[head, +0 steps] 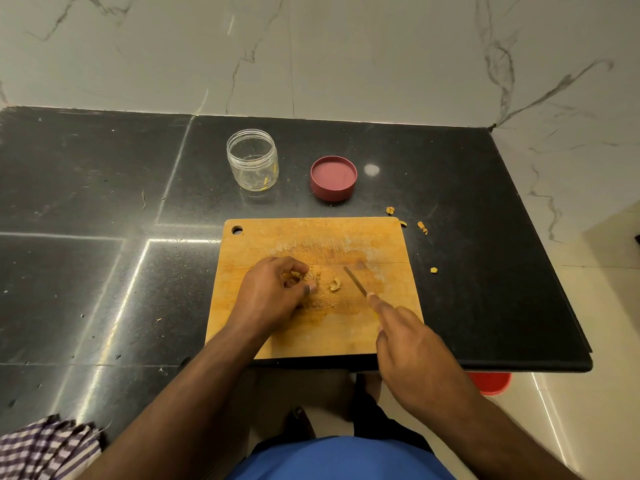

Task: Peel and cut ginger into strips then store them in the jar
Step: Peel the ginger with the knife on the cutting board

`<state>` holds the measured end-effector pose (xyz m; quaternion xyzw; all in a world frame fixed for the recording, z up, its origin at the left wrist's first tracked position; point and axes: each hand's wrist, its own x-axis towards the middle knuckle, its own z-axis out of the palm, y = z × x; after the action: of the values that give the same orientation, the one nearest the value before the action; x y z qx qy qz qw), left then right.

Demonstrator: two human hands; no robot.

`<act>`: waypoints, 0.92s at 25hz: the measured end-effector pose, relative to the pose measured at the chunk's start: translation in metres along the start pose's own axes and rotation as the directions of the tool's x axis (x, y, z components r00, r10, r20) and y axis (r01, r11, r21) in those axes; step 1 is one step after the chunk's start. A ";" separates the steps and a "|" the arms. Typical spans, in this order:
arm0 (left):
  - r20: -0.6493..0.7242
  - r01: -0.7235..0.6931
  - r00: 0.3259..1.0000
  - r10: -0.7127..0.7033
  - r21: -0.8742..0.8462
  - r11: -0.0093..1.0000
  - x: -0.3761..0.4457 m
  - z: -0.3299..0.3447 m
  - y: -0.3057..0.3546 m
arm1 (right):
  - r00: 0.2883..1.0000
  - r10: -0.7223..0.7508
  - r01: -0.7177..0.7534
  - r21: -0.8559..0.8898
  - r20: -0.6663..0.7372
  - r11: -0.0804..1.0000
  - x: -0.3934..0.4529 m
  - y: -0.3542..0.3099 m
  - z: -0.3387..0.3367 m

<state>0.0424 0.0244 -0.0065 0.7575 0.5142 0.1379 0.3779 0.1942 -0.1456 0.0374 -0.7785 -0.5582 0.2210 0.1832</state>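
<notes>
Checked cloth (45, 445) lies at the black worktop's (86, 174) near left corner. Left hand (270, 292) pinches ginger (306, 275) mid cutting board (311, 244); right hand (415, 348) clasps a knife (355, 280). Behind stand the open jar (252, 160) and its lid (334, 178), before marble wall (311, 53).

Glossy black speckled stone table (104, 209); scuffed, matt rectangular wooden cutting board (311, 237); beyond the board, clear smooth plastic jar (252, 161).

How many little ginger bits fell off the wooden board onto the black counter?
4: one past the board's far right corner, two just right of that corner, one farther down the right side. Tinier specks may go unseen.
</notes>
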 end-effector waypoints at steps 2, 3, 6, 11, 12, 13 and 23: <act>0.009 -0.005 1.000 0.005 -0.020 1.000 -0.001 -0.001 0.000 | 1.000 -0.005 0.005 0.050 -0.011 0.999 0.002 0.004 -0.003; 0.014 0.001 1.000 -0.001 -0.039 0.999 -0.001 -0.001 0.000 | 1.000 -0.023 0.021 0.079 0.014 0.997 0.002 0.004 -0.001; 0.036 0.046 0.998 -0.041 -0.121 0.992 -0.002 -0.005 -0.001 | 0.992 -0.057 0.042 0.134 0.109 0.990 -0.003 0.005 0.006; 0.060 0.056 0.997 -0.047 -0.163 0.985 -0.003 -0.009 -0.003 | 0.996 0.094 -0.094 0.172 0.006 0.981 -0.007 0.032 -0.005; 0.060 0.062 0.997 -0.053 -0.174 0.983 -0.003 -0.010 -0.003 | 0.997 0.078 -0.077 0.194 0.002 0.978 -0.006 0.032 -0.005; 0.062 0.067 0.996 -0.056 -0.182 0.981 -0.003 -0.010 -0.004 | 0.999 0.047 -0.049 0.210 0.014 0.977 -0.004 0.027 -0.003; 0.062 0.051 0.997 -0.041 -0.163 0.985 -0.004 -0.011 -0.003 | 0.998 0.059 -0.060 0.190 0.011 0.980 0.013 0.023 0.003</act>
<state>0.0321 0.0262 -0.0011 0.7153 0.5072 0.1491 0.4569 0.2143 -0.1408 0.0204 -0.7733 -0.5114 0.2805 0.2486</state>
